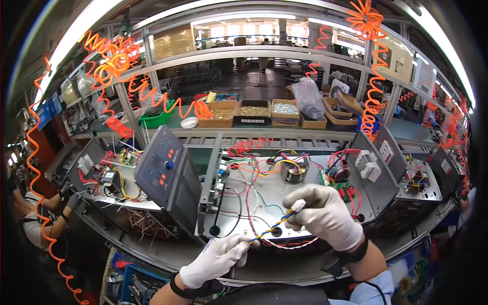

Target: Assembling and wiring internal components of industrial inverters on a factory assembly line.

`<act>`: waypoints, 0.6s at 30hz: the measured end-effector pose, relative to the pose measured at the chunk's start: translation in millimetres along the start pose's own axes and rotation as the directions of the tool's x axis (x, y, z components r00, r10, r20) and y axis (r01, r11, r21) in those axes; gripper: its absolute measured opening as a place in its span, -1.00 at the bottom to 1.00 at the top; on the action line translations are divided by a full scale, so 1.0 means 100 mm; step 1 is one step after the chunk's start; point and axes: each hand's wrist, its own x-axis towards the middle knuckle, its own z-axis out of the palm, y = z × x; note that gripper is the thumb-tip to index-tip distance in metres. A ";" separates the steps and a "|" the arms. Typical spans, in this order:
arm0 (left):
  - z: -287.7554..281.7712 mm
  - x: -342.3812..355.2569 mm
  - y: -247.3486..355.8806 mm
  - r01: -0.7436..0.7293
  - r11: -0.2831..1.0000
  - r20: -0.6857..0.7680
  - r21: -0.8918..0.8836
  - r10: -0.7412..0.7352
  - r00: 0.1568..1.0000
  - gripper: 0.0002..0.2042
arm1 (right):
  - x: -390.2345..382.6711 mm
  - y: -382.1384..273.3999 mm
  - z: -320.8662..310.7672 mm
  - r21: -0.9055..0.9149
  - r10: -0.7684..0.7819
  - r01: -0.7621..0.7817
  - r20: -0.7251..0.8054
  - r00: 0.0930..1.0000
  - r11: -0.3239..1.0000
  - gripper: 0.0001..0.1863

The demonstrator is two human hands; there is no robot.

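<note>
A twisted blue and yellow wire pair (269, 230) stretches between my two white-gloved hands, above the front of an open metal chassis (317, 195). My left hand (217, 260) is closed, pinching the lower end of the pair between thumb and fingers. Higher up and to the right, my right hand (328, 216) grips the other end, next to a small white plug connector (298, 205). Behind the hands, the chassis carries a transformer (295, 169), a green circuit board (341, 179) and loose red, white, yellow and black wires.
An upright control panel (169, 165) stands left of the chassis, and a grey side plate (373, 168) on the right. Beyond the roller conveyor sit boxes of small hardware (254, 113). Orange coiled air hoses (375, 66) hang overhead. A co-worker's gloved hand (73, 201) is at far left.
</note>
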 end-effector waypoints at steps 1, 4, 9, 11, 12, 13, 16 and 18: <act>0.01 -0.01 -0.04 0.056 0.998 -0.011 -0.011 -0.056 0.998 -0.73 | -0.02 0.02 0.01 -0.017 0.022 -0.023 -0.038 0.999 1.000 -0.70; 0.15 -0.08 -0.10 0.174 0.984 -0.008 -0.039 -0.175 0.985 -0.71 | -0.05 0.19 -0.03 0.042 -0.021 0.021 -0.022 1.000 0.999 -0.73; 0.34 -0.05 -0.24 0.239 0.968 0.024 -0.070 -0.238 0.971 -0.70 | -0.04 0.46 -0.06 0.230 -0.055 0.045 0.037 0.998 0.972 -0.74; 0.34 -0.11 -0.30 0.298 0.947 0.044 -0.118 -0.295 0.955 -0.68 | -0.11 0.38 -0.03 0.375 0.082 -0.133 0.147 0.986 0.917 -0.75; 0.30 -0.16 -0.35 0.338 0.935 0.077 -0.111 -0.331 0.941 -0.66 | -0.19 0.31 -0.03 0.394 0.080 -0.145 0.176 0.981 0.908 -0.78; 0.27 -0.20 -0.42 0.376 0.921 0.108 -0.104 -0.365 0.925 -0.65 | -0.25 0.28 -0.12 0.412 0.078 -0.159 0.206 0.975 0.897 -0.81; 0.27 -0.32 -0.57 0.314 0.946 -0.018 -0.081 -0.316 0.949 -0.62 | -0.35 0.51 -0.33 -0.298 0.322 -0.229 0.312 0.894 0.927 -0.79; 0.28 -0.30 -0.70 0.181 0.971 -0.028 0.156 -0.178 0.984 -0.58 | -0.35 0.92 -0.21 -0.478 0.542 -0.403 0.196 0.817 0.780 -0.76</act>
